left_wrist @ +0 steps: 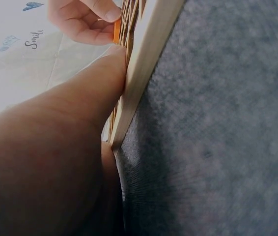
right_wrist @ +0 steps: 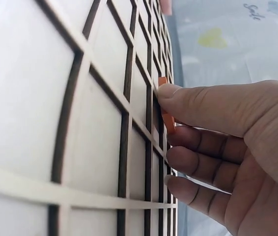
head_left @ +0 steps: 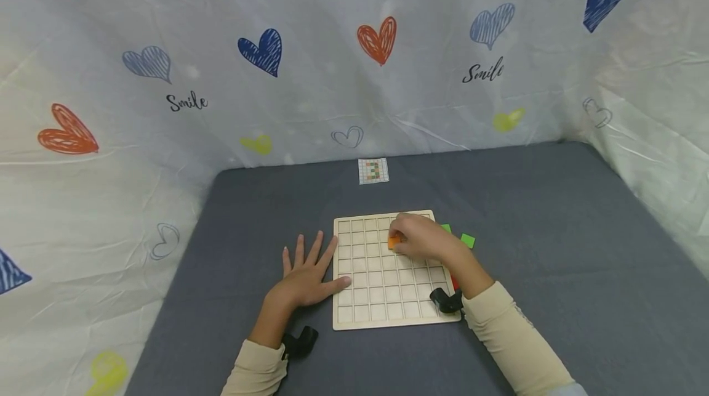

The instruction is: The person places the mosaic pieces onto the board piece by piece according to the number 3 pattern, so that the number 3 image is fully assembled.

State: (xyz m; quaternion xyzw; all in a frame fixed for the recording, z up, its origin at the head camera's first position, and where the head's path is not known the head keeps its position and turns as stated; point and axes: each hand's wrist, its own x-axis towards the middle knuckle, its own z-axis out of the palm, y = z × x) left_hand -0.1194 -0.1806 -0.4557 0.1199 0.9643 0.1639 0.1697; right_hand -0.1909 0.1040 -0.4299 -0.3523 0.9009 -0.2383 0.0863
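Observation:
A pale wooden grid board [head_left: 368, 314] lies on the dark grey cloth. My right hand [head_left: 422, 237] is over its upper right part and pinches an orange square tile [head_left: 392, 241] between thumb and fingers. In the right wrist view the orange tile [right_wrist: 168, 123] stands tilted right at the grid's ridges. My left hand [head_left: 304, 280] lies with fingers spread at the board's left side, thumb over the edge. The left wrist view shows the left thumb [left_wrist: 97, 81] along the board's rim [left_wrist: 141, 69], with the right hand [left_wrist: 82, 19] and orange tile beyond.
Green tiles [head_left: 468, 241] lie right of the board, and a red piece [head_left: 455, 283] shows partly under the right forearm. A small card with a coloured grid pattern [head_left: 373, 171] lies behind the board. A white curtain with hearts [head_left: 310, 94] hangs behind the table.

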